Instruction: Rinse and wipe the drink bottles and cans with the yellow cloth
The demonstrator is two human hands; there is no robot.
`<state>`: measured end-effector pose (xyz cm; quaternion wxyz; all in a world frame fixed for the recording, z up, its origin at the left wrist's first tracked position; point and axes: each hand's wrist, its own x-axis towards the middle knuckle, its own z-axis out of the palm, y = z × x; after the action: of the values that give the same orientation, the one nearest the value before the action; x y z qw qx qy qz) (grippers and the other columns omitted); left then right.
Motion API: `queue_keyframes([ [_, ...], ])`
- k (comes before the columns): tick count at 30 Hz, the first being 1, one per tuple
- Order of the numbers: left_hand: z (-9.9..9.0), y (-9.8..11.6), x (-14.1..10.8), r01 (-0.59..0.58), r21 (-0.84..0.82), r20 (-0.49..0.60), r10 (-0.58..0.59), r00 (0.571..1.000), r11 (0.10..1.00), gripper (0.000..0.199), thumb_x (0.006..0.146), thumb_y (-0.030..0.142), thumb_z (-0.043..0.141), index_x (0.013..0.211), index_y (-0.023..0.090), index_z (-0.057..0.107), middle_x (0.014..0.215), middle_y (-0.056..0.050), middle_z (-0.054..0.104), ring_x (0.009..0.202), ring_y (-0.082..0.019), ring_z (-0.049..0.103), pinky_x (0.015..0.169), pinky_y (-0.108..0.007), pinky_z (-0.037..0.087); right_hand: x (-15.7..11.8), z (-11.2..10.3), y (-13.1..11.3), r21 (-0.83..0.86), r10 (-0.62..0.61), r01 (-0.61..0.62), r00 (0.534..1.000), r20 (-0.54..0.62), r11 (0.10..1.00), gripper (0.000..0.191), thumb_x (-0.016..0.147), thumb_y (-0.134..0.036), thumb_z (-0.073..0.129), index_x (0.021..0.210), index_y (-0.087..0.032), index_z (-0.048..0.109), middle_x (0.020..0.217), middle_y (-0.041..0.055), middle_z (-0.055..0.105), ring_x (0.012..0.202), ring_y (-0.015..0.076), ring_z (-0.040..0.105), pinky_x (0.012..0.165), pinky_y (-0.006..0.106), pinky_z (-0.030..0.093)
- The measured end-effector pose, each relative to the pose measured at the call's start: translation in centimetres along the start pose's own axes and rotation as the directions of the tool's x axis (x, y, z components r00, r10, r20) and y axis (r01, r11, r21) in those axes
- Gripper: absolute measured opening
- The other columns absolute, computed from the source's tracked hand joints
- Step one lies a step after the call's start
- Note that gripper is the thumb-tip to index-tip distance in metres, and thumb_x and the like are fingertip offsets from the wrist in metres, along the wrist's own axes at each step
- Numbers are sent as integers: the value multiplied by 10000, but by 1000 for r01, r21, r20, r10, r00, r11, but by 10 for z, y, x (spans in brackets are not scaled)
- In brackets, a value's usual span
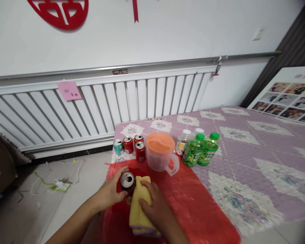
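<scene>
My left hand (111, 189) is wrapped around the side of an opened drink can (127, 180), which stands upright on a red plastic sheet (193, 206). In my right hand (155, 202) is a folded yellow cloth (138, 206), its upper end right beside the can; whether the two touch I cannot tell. Beyond my hands stands a clear plastic pitcher (156, 162) with an orange lid and its handle to the right. Left of it, several opened cans form a group, among them a red can (140, 152) and a teal can (118, 147).
Right of the pitcher are green-capped bottles (192, 150) of green liquid and white-capped bottles (182, 144). A purple floral cover (234, 169) lies under everything. Behind runs a white radiator (137, 95) with a pink note (69, 90). A power strip (61, 186) with cords lies on the floor.
</scene>
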<state>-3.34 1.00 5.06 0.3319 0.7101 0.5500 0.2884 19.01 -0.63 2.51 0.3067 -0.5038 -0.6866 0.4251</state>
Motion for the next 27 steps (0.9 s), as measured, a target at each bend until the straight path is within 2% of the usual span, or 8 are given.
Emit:
queue_keyframes([
  [5, 14, -4, 0, 61, 36, -183, -54, 982, 997, 777, 641, 226, 748, 1345, 269, 422, 1371, -88, 510, 1276, -314, 477, 1092, -493, 365, 0, -1, -1, 19, -35, 36, 998, -58, 999, 547, 743, -171, 530, 1283, -239, 475, 1297, 86, 467, 1216, 220, 488, 1044, 385, 380],
  [9, 19, 1, 1, 92, 67, -258, -72, 964, 994, 725, 638, 216, 743, 1305, 251, 462, 1342, -94, 525, 1259, -315, 487, 1084, -496, 363, 0, -1, -4, 57, -74, 81, 991, -116, 995, 541, 748, -177, 539, 1278, -260, 472, 1339, 74, 445, 1244, 221, 464, 1056, 383, 372],
  [12, 17, 4, 2, 72, 58, -223, -57, 973, 996, 725, 646, 177, 708, 1317, 234, 440, 1336, -97, 529, 1252, -293, 497, 1085, -470, 371, 1, -1, -4, 56, -74, 80, 992, -101, 995, 541, 742, -171, 542, 1272, -262, 478, 1321, 70, 462, 1228, 217, 482, 1047, 375, 381],
  [17, 4, 4, 1, 6, 32, -73, -3, 997, 999, 793, 655, 103, 633, 1379, 277, 363, 1385, -67, 510, 1279, -265, 486, 1106, -442, 364, 1, 0, 1, 23, -8, 8, 1000, 0, 1000, 540, 742, -172, 539, 1274, -247, 490, 1286, 80, 477, 1189, 222, 515, 1029, 385, 393],
  [20, 0, 3, 0, -10, 9, -23, 10, 1000, 1000, 800, 672, 78, 591, 1402, 282, 335, 1411, -62, 493, 1302, -262, 469, 1112, -436, 362, 1, 1, 2, 15, -6, 6, 1000, 3, 1000, 539, 745, -175, 542, 1276, -250, 494, 1272, 79, 485, 1173, 225, 523, 1025, 390, 394],
  [23, 2, 0, 0, 3, 3, -38, -3, 999, 1000, 816, 675, 99, 625, 1411, 281, 323, 1429, -73, 475, 1317, -276, 451, 1116, -447, 353, 1, 1, 3, 17, -34, 35, 999, -31, 999, 545, 741, -179, 548, 1280, -246, 493, 1297, 83, 471, 1209, 231, 495, 1038, 394, 382],
  [27, 10, -8, 1, 47, 15, -117, -45, 992, 999, 832, 670, 205, 721, 1401, 274, 329, 1444, -93, 439, 1314, -292, 441, 1106, -469, 357, 0, 1, 1, 25, -70, 72, 993, -96, 997, 549, 752, -191, 545, 1295, -249, 478, 1398, 87, 391, 1320, 242, 389, 1093, 407, 324],
])
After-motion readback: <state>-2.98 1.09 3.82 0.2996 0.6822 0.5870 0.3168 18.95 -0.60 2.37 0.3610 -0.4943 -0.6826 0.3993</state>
